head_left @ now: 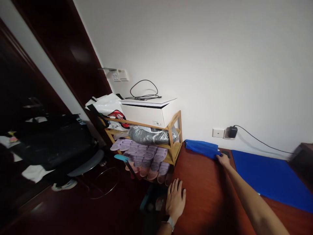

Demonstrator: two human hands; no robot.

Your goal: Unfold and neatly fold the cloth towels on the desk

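Head view: left hand open, fingers spread on the edge of the wooden surface. Right hand on the end of a folded blue cloth, grip unclear. Blue mat just beside the right hand; bamboo shoe rack of slippers beyond the left hand.

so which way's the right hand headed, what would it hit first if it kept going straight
The blue cloth: the right hand points up and left along the desk and already seems to touch the cloth's end. Depth is hard to judge, but the white wall likely lies beyond.
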